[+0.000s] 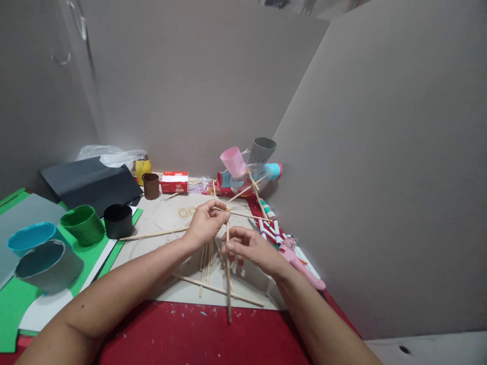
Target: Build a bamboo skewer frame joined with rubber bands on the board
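My left hand [207, 223] pinches several thin wooden sticks where they cross over the middle of the table. One wooden stick [229, 284] runs from that joint down toward the table's front edge. Around this stick, a little below the joint, the fingers and thumb of my right hand [253, 248] are loosely curled. Another stick [249, 215] reaches right from the joint. Loose sticks [205, 266] lie beneath my hands on a pale board [167, 284]. A longer stick [152, 234] extends left from behind my left hand. Rubber bands [183, 212] rest beyond it.
Left are foam cups in green [85, 225], black [118, 221], blue [36, 238] and grey [53, 268], on green sheets [11, 304]. A red box [174, 182] and brown cup [151, 186] stand behind. Right are markers [268, 230], a pink glue gun [300, 263] and a pink cup [233, 161].
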Available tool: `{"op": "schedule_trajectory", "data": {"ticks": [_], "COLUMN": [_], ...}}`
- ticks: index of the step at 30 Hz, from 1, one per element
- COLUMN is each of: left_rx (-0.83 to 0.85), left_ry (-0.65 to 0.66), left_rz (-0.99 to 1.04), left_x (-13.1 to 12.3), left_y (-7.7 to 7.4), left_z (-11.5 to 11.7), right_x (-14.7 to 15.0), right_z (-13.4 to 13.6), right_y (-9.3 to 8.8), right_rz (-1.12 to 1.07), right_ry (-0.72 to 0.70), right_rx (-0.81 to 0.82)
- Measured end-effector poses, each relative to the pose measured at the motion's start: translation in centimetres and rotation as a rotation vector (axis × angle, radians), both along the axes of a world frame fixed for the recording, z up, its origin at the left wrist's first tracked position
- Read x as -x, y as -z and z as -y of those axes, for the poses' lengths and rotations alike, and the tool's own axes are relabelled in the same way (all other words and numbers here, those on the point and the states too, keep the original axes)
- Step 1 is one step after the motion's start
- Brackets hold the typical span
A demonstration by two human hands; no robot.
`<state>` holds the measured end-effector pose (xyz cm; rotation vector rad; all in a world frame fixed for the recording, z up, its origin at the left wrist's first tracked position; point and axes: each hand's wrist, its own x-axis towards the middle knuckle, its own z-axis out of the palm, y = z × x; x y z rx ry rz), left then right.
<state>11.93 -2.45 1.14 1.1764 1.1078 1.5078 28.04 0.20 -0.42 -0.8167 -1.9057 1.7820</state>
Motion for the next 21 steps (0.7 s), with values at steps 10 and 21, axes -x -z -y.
{"op": "schedule_trajectory", "data": {"ticks": [10,21], "left_rx": [0.154,0.321], "left_ry": [0.136,0.289], "left_rz": [0.099,0.197], "left_x": [2.1,4.7], "left_y": [-0.6,-0.5], "left_z": [-1.0,-2.0], "right_x": [-0.2,-0.8], "right_z": [0.3,-1.3], "right_y": [-0.6,0.0], "right_rz": [0.073,0.009], "right_ry": [0.079,0.148], "right_rx": [-0.098,-0.093]}}
